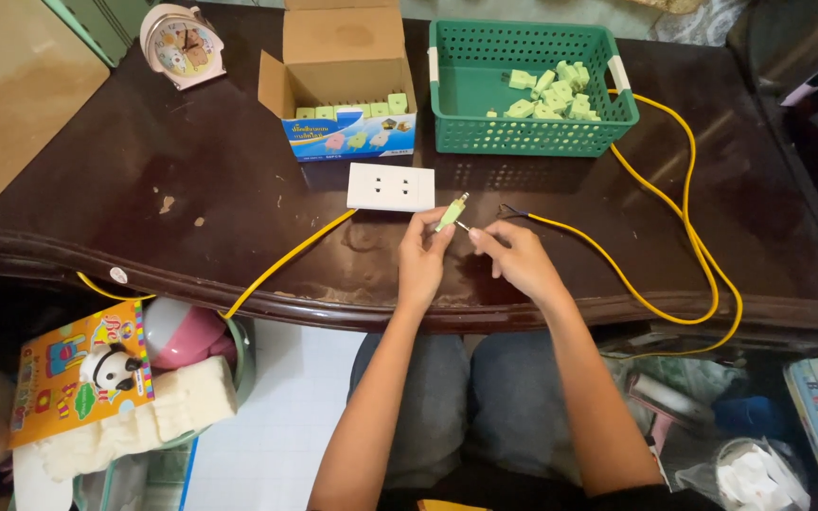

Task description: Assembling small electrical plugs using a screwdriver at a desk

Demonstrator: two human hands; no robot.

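Plug [451, 213]: small, pale green, pinched upright-tilted in your left hand [422, 248], just below the socket plate [391, 186]
Wire [617, 265]: yellow, its dark stripped end pinched between the fingers of your right hand [513, 255], tip close to the plug; it loops wide to the right and back toward the basket [527, 87]
Socket plate: white, flat on the table [191, 199], a second yellow wire [286, 257] running off its left
Basket: green, holding loose green plugs
Box [345, 85]: open cardboard, green plugs in a row
Clock [180, 43]: far left corner
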